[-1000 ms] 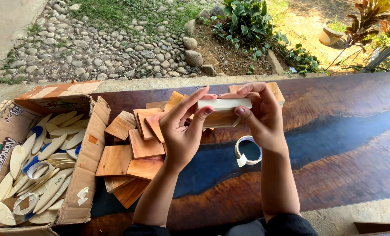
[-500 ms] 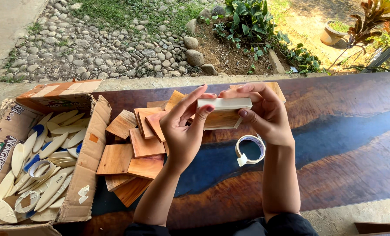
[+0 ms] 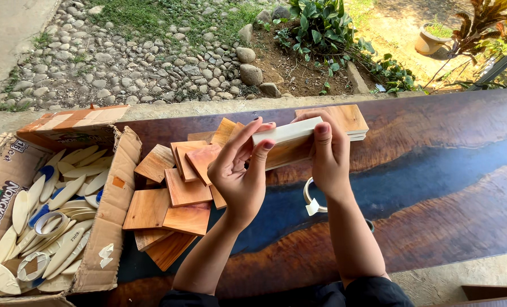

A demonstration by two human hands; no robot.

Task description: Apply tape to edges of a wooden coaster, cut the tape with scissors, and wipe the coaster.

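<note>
Both my hands hold a flat wooden board (image 3: 287, 145) up above the table, seen edge-on, with a pale light edge on top and a brown face below. My left hand (image 3: 239, 173) grips its left end with the fingertips. My right hand (image 3: 328, 156) wraps the right part, fingers over the top edge. Under my left hand lies a loose pile of square brown wooden tiles (image 3: 177, 199). Behind my right hand lies another stack of light boards (image 3: 350, 119).
An open cardboard box (image 3: 108, 227) at the left holds several pale oval wooden pieces and tape rolls. A tape roll (image 3: 310, 199) lies on the dark wood-and-blue-resin table (image 3: 447, 187). Beyond the table are cobblestones, plants and a pot.
The board has tilted slightly, its right end now a little higher, and my hands have shifted a bit on it. Nothing else has moved.
</note>
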